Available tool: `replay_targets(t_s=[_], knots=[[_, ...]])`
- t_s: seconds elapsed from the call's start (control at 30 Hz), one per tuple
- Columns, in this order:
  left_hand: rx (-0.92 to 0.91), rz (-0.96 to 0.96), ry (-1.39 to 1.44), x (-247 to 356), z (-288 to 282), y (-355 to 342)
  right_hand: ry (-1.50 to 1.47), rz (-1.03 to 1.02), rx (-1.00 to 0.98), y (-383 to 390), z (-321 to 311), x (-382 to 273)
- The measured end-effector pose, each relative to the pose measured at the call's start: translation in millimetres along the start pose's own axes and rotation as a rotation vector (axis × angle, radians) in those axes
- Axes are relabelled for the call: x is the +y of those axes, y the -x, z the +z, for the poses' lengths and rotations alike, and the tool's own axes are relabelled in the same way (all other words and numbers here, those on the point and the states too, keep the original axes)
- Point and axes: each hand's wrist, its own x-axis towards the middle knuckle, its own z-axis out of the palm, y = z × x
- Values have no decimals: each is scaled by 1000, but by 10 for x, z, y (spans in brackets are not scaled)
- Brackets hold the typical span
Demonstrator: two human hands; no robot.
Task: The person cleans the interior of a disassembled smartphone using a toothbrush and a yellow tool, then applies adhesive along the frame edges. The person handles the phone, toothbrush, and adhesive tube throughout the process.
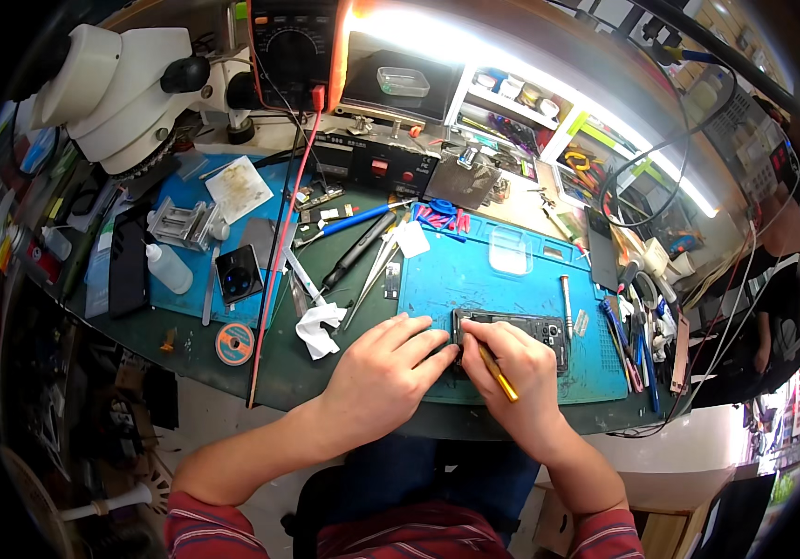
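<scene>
An opened black phone [549, 331] lies on the blue repair mat, its inner parts showing. My right hand [521, 373] is closed around a slim gold-coloured tool [498, 373], whose tip end is hidden behind the fingers at the phone's left part. I cannot make out the tool's exact kind. Reaching in from the left, my left hand [386, 368] has its fingers stretched out, fingertips at the phone's left edge; nothing shows in it. Right of the phone's top edge lies a thin metal screwdriver [567, 306]. Crumpled white tissue [319, 330] sits left of my left hand.
A microscope [120, 93] and a multimeter [295, 51] stand at the back left. Red and black test leads cross the bench. Left are a white bottle [170, 268] and a solder reel [235, 344]. A clear box [510, 252] sits on the blue mat [446, 289]; several tools crowd its right.
</scene>
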Motion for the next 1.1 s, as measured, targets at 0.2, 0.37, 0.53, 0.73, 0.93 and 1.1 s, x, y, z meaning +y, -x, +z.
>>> replay_targets(t_s=[0.2,0.37,0.53,0.73,0.93,1.1], knots=[[65,-20,58,146,164,-95,56,0,-50,-40,-219,98],[41,-20,50,115,113,-66,51,-6,-44,-42,-157,63],[37,-13,42,83,75,-44,39,-15,-24,-7,-113,0],[31,-12,32,54,54,-25,43,-42,9,-24,-46,25],[32,-28,52,23,9,-19,-48,9,83,0,-14,28],[84,-142,157,40,-28,-15,-412,200,-122,144,-206,35]])
